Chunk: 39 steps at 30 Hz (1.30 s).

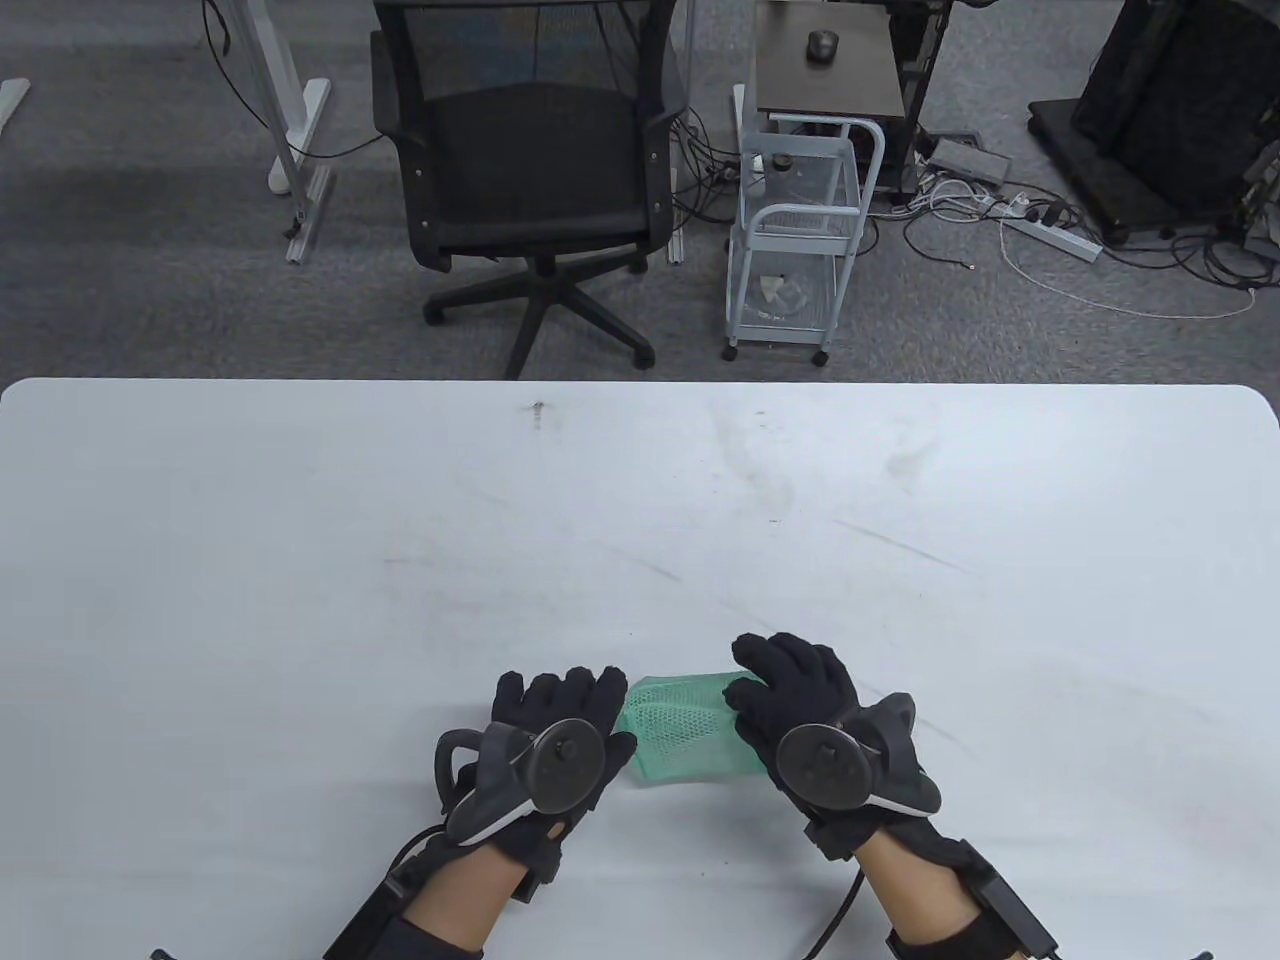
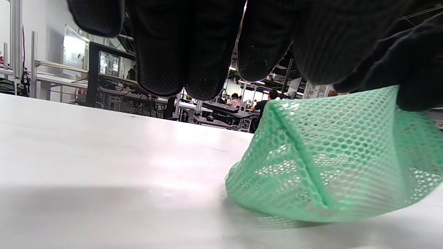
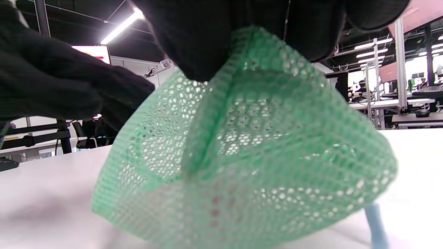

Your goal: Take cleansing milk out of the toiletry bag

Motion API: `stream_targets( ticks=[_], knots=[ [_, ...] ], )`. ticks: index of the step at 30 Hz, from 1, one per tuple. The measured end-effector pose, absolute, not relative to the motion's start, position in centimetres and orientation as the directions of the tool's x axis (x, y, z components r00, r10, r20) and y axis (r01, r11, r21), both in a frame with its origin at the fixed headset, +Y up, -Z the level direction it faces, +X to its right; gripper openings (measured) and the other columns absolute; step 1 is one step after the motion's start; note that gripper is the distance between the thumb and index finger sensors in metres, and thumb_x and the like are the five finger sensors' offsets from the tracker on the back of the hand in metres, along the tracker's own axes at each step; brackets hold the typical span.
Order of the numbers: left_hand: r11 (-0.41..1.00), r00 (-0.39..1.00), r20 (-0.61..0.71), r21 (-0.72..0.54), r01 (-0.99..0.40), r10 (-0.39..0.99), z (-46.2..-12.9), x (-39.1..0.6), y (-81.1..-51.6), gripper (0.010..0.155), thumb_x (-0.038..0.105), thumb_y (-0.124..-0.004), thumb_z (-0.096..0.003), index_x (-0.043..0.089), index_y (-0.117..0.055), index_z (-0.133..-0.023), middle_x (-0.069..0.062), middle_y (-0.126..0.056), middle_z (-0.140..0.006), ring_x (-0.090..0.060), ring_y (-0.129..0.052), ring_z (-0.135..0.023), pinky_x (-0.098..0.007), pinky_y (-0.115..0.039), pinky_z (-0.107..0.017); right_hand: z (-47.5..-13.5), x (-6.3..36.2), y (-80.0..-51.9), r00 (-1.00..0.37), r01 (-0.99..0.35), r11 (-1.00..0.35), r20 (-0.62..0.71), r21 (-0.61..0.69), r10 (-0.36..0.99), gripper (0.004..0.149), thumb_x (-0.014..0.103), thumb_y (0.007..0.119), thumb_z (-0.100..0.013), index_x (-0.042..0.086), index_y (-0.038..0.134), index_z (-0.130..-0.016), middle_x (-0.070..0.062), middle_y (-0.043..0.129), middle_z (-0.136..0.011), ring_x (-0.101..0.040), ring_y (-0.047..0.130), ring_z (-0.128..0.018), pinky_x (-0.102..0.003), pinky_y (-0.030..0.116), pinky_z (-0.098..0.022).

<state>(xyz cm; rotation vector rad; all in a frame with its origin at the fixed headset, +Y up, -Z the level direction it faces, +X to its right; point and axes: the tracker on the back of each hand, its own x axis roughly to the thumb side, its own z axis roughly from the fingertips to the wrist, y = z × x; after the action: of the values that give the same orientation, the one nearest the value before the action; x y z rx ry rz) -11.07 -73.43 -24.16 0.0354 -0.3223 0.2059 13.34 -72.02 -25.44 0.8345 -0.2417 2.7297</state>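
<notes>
- The green mesh bag (image 1: 685, 738) sits on the white table (image 1: 640, 520) near its front edge, between your two hands.
- Your left hand (image 1: 545, 745) is at the bag's left end. In the left wrist view its fingers (image 2: 173, 52) hang above the table, clear of the surface, while a gloved thumb or finger at the right edge of that view touches the bag's raised top corner (image 2: 391, 93). I cannot tell whether this hand truly pinches the mesh or only rests against it.
- Your right hand (image 1: 815, 720) lies over the bag's right end, fingers curled over its top. In the right wrist view the fingers (image 3: 207, 41) clamp the top seam of the bag (image 3: 242, 155), pulling the mesh up into a peak, so this hand is grasping the bag.
- The bag's bottom rests on the table, its top lifted into a tent shape.
- Through the mesh you can make out a faint pinkish shape low inside; it is too blurred to name, so I cannot tell whether it is the cleansing milk.
- A pale blue strip (image 3: 375, 223) shows at the bag's lower right edge in the right wrist view, lying on the table.
- Beyond the table stand an office chair (image 1: 530, 170) and a white cart (image 1: 800, 240) on the grey carpet.
</notes>
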Motion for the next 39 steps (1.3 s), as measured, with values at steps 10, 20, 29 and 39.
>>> stream_targets(
  ticks=[10,20,29,39],
  knots=[
    [0.978,0.929,0.310,-0.101,-0.180,0.203,-24.8,-10.9,-74.9,0.062,0.052,-0.085,-0.0490,0.028,-0.076,-0.105,-0.010,-0.087,-0.107,-0.044,-0.090,-0.093,-0.068,-0.057,-0.073,-26.0,12.7,-73.4,-0.781,-0.297,-0.954,0.563,0.046,0.270,0.038,0.020,0.091,-0.051,0.004,0.090,-0.085,-0.027,0.074,-0.109,-0.064,0.073,-0.091,-0.075,0.059,-0.063],
    [0.981,0.930,0.314,-0.098,-0.166,0.189,-24.9,-10.7,-75.2,0.058,0.050,-0.086,-0.0493,0.027,-0.080,-0.102,-0.010,-0.090,-0.105,-0.043,-0.092,-0.091,-0.067,-0.058,-0.073,-27.1,15.1,-72.7,-0.807,-0.392,-0.919,0.461,0.046,0.368,0.042,0.024,0.090,-0.052,0.003,0.088,-0.089,-0.029,0.074,-0.108,-0.065,0.073,-0.090,-0.075,0.058,-0.063],
    [0.985,0.931,0.327,-0.103,-0.138,0.165,-24.8,-10.3,-75.4,0.053,0.048,-0.087,-0.0490,0.028,-0.086,-0.098,-0.009,-0.093,-0.102,-0.042,-0.095,-0.089,-0.067,-0.059,-0.073,-29.4,17.2,-75.2,-0.896,-0.324,-0.943,0.296,0.075,0.332,0.047,0.027,0.089,-0.053,0.001,0.085,-0.092,-0.032,0.071,-0.110,-0.067,0.070,-0.090,-0.076,0.056,-0.063],
    [0.990,0.932,0.338,-0.096,-0.107,0.134,-24.6,-9.8,-75.4,0.052,0.046,-0.089,-0.0484,0.027,-0.087,-0.097,-0.008,-0.094,-0.101,-0.042,-0.095,-0.088,-0.067,-0.059,-0.073,-31.0,16.9,-77.8,-0.926,-0.240,-0.949,0.248,0.203,0.286,0.052,0.029,0.087,-0.054,0.002,0.080,-0.098,-0.034,0.064,-0.113,-0.070,0.065,-0.091,-0.077,0.054,-0.063]
  ],
)
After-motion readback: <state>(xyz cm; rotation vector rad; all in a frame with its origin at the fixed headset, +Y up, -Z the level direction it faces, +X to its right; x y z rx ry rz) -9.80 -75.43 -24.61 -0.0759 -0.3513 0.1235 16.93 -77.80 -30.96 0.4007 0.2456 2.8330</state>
